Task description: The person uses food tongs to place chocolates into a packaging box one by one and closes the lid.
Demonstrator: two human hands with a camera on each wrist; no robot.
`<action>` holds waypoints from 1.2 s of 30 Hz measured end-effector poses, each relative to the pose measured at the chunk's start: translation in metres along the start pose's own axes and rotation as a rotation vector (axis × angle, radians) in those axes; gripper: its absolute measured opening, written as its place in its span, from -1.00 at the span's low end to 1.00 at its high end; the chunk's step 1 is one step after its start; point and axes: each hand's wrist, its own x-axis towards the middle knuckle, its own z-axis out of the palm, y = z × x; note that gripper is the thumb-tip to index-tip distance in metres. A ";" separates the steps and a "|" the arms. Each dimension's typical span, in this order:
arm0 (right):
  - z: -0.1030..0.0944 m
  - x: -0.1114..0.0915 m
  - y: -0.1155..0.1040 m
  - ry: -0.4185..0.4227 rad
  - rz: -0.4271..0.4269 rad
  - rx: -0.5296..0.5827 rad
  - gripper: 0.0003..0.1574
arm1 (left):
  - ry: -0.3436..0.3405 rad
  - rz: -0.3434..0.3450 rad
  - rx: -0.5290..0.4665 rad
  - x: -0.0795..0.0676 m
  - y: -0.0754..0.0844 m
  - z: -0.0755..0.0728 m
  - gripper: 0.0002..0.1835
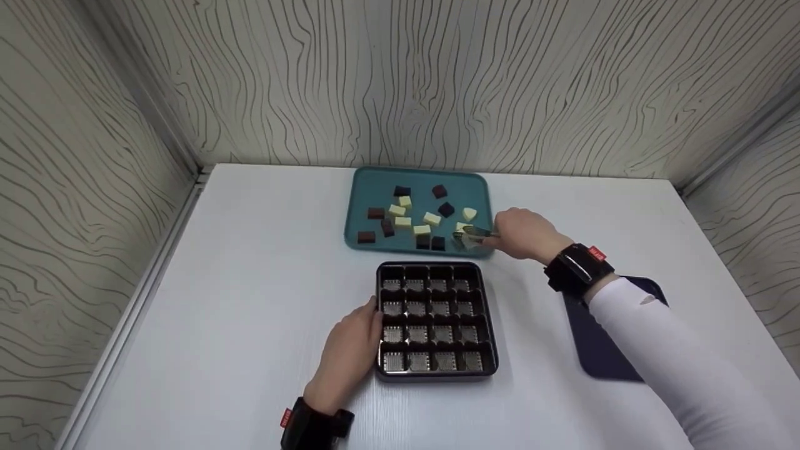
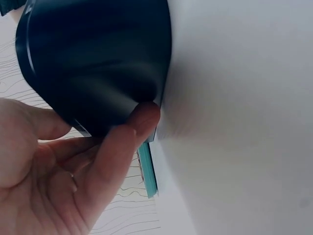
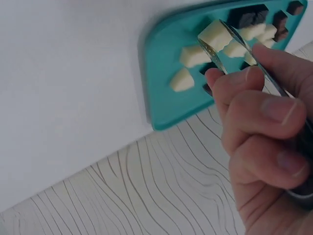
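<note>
My right hand grips metal tongs above the right end of a teal tray. Between the tong tips is a cream-coloured chocolate block. Brown, dark and cream chocolate pieces lie scattered over the tray, among them a rounded cream piece near its end. At the left wall of a black divided box, my left hand holds the side, fingers bent against the smooth wall in the left wrist view. Square compartments with ridged bottoms show no chocolate inside.
Under my right forearm lies a dark blue tray or lid, partly covered by the sleeve. The white table meets patterned panels at the back and sides. The box stands just in front of the teal tray.
</note>
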 end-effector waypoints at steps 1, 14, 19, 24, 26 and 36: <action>-0.005 -0.003 -0.001 0.006 -0.011 -0.007 -0.58 | 0.000 0.005 -0.001 0.000 -0.001 0.000 -0.54; -0.048 -0.023 -0.066 -0.051 -0.369 -0.173 -0.44 | -0.012 -0.007 -0.025 0.000 -0.009 -0.006 -0.57; -0.046 -0.013 -0.096 -0.084 -0.478 -0.278 -0.40 | -0.007 -0.003 -0.018 0.001 -0.009 -0.006 -0.56; -0.042 -0.002 -0.119 -0.143 -0.484 -0.385 -0.40 | -0.002 0.010 -0.013 0.001 -0.005 -0.004 -0.57; -0.042 0.002 -0.125 -0.170 -0.476 -0.425 -0.38 | 0.003 0.017 -0.013 0.001 -0.004 -0.003 -0.58; -0.044 0.016 -0.149 -0.295 -0.439 -0.488 -0.50 | 0.015 0.042 0.006 0.000 -0.001 0.000 -0.58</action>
